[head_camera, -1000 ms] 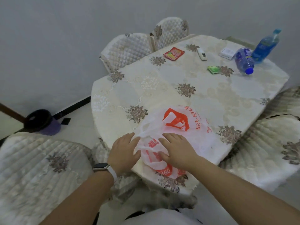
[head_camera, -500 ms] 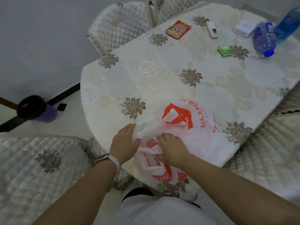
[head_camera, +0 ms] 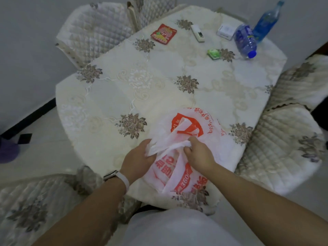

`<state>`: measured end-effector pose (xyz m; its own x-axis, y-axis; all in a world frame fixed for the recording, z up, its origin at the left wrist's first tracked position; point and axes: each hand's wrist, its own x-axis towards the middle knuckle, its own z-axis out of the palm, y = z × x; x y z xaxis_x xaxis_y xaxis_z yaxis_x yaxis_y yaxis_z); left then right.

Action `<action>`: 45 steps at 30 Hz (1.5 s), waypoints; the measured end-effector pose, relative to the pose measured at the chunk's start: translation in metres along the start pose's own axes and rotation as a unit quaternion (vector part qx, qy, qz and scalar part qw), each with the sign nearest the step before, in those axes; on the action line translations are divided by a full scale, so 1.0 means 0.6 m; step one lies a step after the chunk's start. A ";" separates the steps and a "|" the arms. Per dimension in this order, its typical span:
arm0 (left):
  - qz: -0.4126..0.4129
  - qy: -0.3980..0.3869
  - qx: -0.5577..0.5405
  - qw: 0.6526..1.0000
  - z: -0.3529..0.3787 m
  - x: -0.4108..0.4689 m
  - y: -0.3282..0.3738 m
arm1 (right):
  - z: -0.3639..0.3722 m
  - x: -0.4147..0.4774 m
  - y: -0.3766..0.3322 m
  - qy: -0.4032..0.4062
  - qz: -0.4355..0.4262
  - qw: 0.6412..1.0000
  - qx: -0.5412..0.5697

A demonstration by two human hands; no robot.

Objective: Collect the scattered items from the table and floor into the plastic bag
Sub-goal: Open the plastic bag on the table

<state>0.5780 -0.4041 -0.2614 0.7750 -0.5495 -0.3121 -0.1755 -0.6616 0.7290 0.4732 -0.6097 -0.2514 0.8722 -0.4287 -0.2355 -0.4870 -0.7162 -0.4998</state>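
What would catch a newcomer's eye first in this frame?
The white plastic bag with red print, at the near edge of the table, its handles gripped by the left hand and right hand. At the far end: a red snack packet, a lying bottle and a standing blue bottle.

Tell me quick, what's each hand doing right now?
Left hand: closed, gripping the bag by its edge.
Right hand: closed, pinching the bag's twisted handle strip.
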 end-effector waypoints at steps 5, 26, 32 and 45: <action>0.019 -0.044 0.117 0.992 -0.019 0.008 0.001 | -0.052 -0.007 -0.010 0.103 0.057 0.990 0.071; 0.039 0.169 0.092 0.981 -0.046 0.020 0.075 | -0.184 -0.057 0.202 0.171 0.224 0.959 0.033; 0.158 0.159 0.163 0.961 -0.011 0.032 0.086 | -0.181 -0.060 0.177 0.242 0.134 0.960 0.041; 0.108 -0.029 0.399 0.910 0.089 0.087 0.061 | -0.074 0.024 0.086 -0.031 -0.207 0.942 -0.261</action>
<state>0.5795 -0.4844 -0.2838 0.6411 -0.7214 -0.2617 -0.7230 -0.6822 0.1093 0.4589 -0.6770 -0.2436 0.9856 -0.0318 -0.1660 -0.0465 -0.9952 -0.0858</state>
